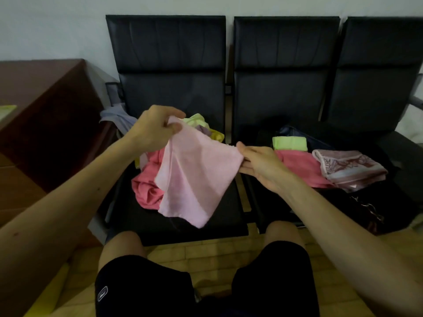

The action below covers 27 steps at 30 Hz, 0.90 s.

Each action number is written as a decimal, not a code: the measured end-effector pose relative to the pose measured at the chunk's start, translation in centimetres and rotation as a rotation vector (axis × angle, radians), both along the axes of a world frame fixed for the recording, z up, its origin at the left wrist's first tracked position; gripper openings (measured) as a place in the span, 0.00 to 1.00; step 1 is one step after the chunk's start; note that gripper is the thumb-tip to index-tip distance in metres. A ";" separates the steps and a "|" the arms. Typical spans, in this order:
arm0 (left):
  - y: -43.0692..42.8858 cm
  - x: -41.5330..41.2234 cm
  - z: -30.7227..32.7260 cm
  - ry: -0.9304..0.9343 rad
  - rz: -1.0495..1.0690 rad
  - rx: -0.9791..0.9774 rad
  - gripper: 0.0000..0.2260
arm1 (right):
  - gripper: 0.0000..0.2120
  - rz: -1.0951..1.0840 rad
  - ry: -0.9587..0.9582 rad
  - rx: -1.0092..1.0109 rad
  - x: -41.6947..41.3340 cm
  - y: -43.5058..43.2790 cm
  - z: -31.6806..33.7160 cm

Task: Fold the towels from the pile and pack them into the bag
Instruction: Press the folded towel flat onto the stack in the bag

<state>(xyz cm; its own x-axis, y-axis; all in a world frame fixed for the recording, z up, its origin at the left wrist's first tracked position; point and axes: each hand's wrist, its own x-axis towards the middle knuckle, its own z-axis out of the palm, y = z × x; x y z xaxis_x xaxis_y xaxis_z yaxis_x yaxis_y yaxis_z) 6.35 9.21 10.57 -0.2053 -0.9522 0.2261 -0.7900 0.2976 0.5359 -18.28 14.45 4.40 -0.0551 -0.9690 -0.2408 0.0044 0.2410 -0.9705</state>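
Note:
A light pink towel hangs spread in the air over the left black seat. My left hand pinches its upper left corner. My right hand pinches its right corner between thumb and fingers. Under and behind it lies the pile of towels: a deep pink one, with yellow and pale green ones further back. On the middle seat sits a dark bag. On it lie a folded green towel, a folded deep pink towel and a folded patterned mauve towel.
Three black chairs stand in a row against a white wall. A brown wooden cabinet is at the left, with a grey cloth draped beside the left chair. My knees in black shorts are at the bottom, above yellow floor tiles.

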 end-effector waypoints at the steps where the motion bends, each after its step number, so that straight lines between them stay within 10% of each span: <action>1: 0.0 0.1 -0.1 -0.006 0.003 0.004 0.14 | 0.08 -0.041 -0.010 -0.026 0.0 -0.1 -0.2; 7: 0.3 0.7 -0.9 -0.018 0.030 0.024 0.15 | 0.12 -0.126 0.694 -0.514 0.1 0.4 0.5; 27: 2.6 -2.1 -2.9 -0.095 -0.022 -0.185 0.08 | 0.06 -0.128 1.166 -0.566 -3.5 1.5 1.2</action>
